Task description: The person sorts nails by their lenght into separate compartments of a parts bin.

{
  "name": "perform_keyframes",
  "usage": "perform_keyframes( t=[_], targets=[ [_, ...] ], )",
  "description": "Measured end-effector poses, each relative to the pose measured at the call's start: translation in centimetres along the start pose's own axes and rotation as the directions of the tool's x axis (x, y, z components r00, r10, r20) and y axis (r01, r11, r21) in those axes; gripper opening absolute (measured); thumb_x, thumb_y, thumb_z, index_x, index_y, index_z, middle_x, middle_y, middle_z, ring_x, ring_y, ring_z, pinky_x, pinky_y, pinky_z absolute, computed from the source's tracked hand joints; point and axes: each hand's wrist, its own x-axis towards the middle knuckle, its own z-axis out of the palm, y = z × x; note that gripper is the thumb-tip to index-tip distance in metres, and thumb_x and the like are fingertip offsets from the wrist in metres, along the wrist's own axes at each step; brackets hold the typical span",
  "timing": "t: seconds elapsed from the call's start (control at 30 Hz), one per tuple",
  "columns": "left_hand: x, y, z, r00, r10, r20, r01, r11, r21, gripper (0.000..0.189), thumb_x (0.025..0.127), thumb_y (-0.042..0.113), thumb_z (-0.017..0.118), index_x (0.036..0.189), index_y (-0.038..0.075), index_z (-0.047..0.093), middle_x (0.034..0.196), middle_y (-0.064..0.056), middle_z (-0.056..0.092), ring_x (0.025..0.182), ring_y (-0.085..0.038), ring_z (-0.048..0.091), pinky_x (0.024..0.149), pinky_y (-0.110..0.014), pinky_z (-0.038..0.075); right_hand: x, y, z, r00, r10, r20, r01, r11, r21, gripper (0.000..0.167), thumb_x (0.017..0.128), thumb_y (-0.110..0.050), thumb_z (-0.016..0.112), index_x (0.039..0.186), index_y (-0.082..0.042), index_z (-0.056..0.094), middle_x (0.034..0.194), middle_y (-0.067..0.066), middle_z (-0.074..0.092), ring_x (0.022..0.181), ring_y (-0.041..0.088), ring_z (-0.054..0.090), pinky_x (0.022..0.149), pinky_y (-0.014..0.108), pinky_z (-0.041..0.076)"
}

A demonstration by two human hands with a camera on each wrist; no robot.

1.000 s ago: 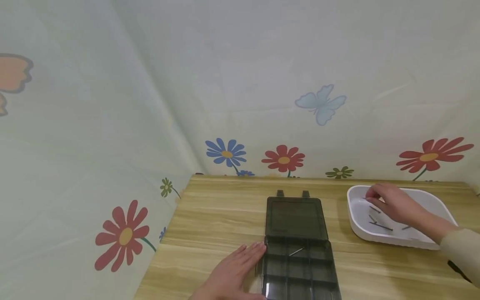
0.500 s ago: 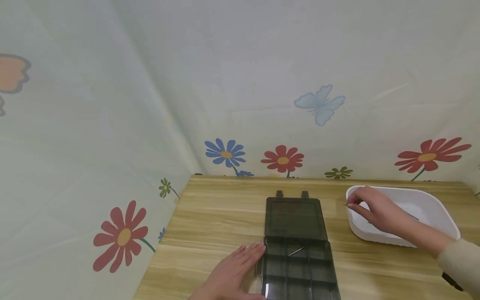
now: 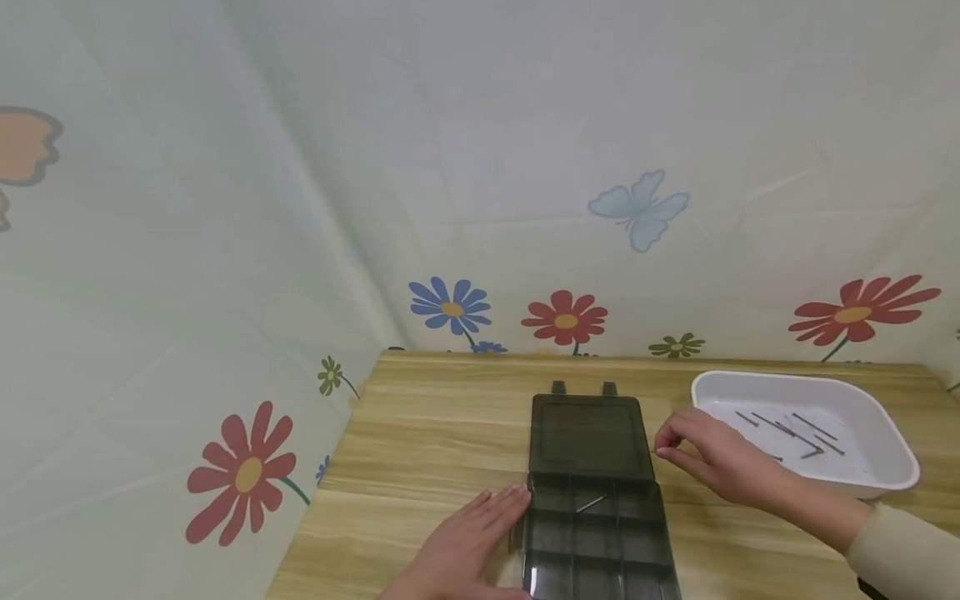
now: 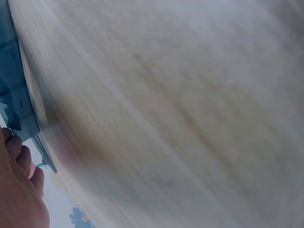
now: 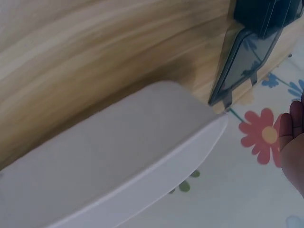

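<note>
A dark see-through compartment box [image 3: 596, 537] lies with its lid [image 3: 591, 435] folded back. One thin silver screw [image 3: 592, 503] rests in its top middle compartment. My left hand [image 3: 468, 546] touches the box's left edge with its fingers extended. Beside the lid's right edge, my right hand [image 3: 723, 458] pinches a small thin screw [image 3: 652, 452] between thumb and forefinger; only its tip shows. Several screws [image 3: 786, 429] of differing lengths lie in the white tray [image 3: 892, 450]. In the right wrist view, the tray's outer wall [image 5: 128, 128] fills much of the frame; the pinched screw is out of sight.
The wood-grain table [image 3: 435, 433] carries both the box and the tray. Behind it and to the left hangs a pale cloth [image 3: 495, 167] printed with flowers and a butterfly. Two latch tabs [image 3: 558, 387] stick out from the lid's far edge.
My right hand has moved left out of the tray to beside the lid, carrying the pinched screw and uncovering the other screws. The left hand and box have stayed put.
</note>
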Motion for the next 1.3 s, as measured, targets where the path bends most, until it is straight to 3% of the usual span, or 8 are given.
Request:
perform_keyframes(
  t=[0.1, 0.23, 0.63, 0.9, 1.07, 1.3],
  targets=[
    [0.0, -0.1, 0.0, 1.000, -0.001, 0.000, 0.001, 1.000, -0.007, 0.118, 0.087, 0.077, 0.071, 0.170, 0.005, 0.026, 0.174, -0.009, 0.035, 0.158, -0.019, 0.036, 0.126, -0.036, 0.035, -0.1, -0.7, 0.9, 1.000, 0.003, 0.024, -0.004, 0.999, 0.037, 0.032, 0.088, -0.001, 0.084, 0.099, -0.025, 0.066, 0.098, -0.021, 0.061, 0.090, -0.002, 0.058, 0.070, 0.027, 0.055],
    [0.0, -0.1, 0.1, 1.000, -0.001, 0.001, 0.001, 1.000, -0.005, 0.118, 0.087, 0.077, 0.071, 0.170, 0.006, 0.026, 0.174, -0.009, 0.034, 0.158, -0.019, 0.036, 0.126, -0.035, 0.033, -0.3, -1.2, 2.0, 0.999, -0.033, 0.025, 0.032, 0.998, 0.047, 0.038, 0.083, 0.003, 0.086, 0.098, -0.025, 0.066, 0.098, -0.020, 0.061, 0.090, -0.001, 0.056, 0.072, 0.024, 0.054],
    [0.0, -0.1, 0.1, 1.000, 0.006, -0.014, -0.006, 1.000, -0.002, 0.119, 0.085, 0.076, 0.074, 0.169, 0.004, 0.028, 0.173, -0.010, 0.036, 0.157, -0.020, 0.039, 0.125, -0.037, 0.036, -1.3, -1.0, 4.6, 0.990, -0.136, 0.039, 0.137, 0.990, -0.035, 0.034, 0.081, -0.004, 0.088, 0.095, -0.025, 0.065, 0.094, -0.017, 0.060, 0.088, 0.003, 0.054, 0.071, 0.015, 0.045],
    [0.0, 0.0, 0.0, 1.000, -0.007, 0.001, 0.007, 1.000, -0.019, 0.118, 0.087, 0.077, 0.071, 0.170, 0.006, 0.026, 0.174, -0.009, 0.034, 0.158, -0.020, 0.037, 0.126, -0.037, 0.036, -1.7, -0.5, 5.8, 0.974, -0.228, 0.011, 0.228, 0.972, -0.060, 0.032, 0.076, -0.004, 0.085, 0.093, -0.021, 0.064, 0.091, -0.013, 0.059, 0.085, 0.006, 0.053, 0.070, 0.019, 0.045],
    [0.0, 0.0, 0.0, 1.000, -0.008, -0.002, 0.008, 1.000, -0.016, 0.119, 0.087, 0.077, 0.071, 0.170, 0.006, 0.026, 0.174, -0.009, 0.035, 0.158, -0.019, 0.037, 0.126, -0.037, 0.036, -1.9, -0.5, 5.7, 0.976, -0.216, 0.015, 0.217, 0.973, -0.074, 0.030, 0.077, -0.006, 0.085, 0.093, -0.022, 0.065, 0.092, -0.014, 0.060, 0.085, 0.006, 0.054, 0.072, 0.019, 0.046],
    [0.1, 0.1, -0.2, 1.000, -0.007, -0.006, 0.007, 1.000, -0.005, 0.119, 0.086, 0.078, 0.072, 0.169, 0.005, 0.028, 0.173, -0.009, 0.036, 0.157, -0.020, 0.037, 0.126, -0.037, 0.036, -1.8, -1.0, 4.7, 0.989, -0.139, 0.057, 0.142, 0.988, -0.057, 0.029, 0.083, -0.008, 0.089, 0.095, -0.022, 0.067, 0.095, -0.014, 0.062, 0.087, 0.004, 0.056, 0.072, 0.017, 0.048]
  ],
)
